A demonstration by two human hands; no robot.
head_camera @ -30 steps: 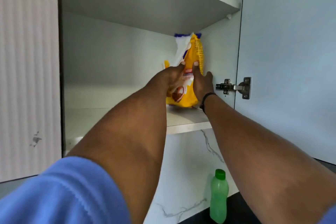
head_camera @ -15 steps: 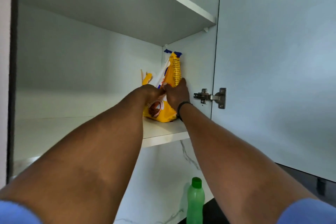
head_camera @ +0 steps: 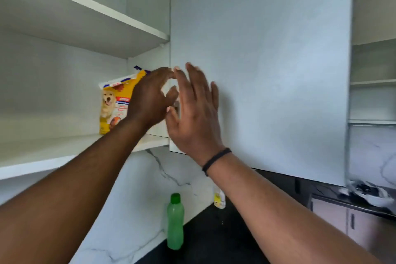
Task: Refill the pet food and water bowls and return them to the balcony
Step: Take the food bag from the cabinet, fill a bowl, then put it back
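Pet food bag (head_camera: 112, 107) stands on lower cabinet shelf (head_camera: 53, 150), at its right end, against the side wall. Upper shelf (head_camera: 85, 4) at 12 o'clock above it. Left hand (head_camera: 150, 100) in front of bag's right edge; right hand (head_camera: 195, 111) at 3 o'clock of it, before cabinet door (head_camera: 267, 60). Bottle (head_camera: 175, 222) upright on worktop (head_camera: 214, 233) at 6 o'clock, smaller container (head_camera: 219, 198) behind-right of it against the backsplash (head_camera: 128, 210).

There is one view only, from the person's head. It tilts up and forward into the open wall cupboard (head_camera: 85, 96), close enough that both forearms fill the lower frame. The wide lens also catches the cupboard door (head_camera: 267, 70) and the dark bench (head_camera: 214, 231) below.
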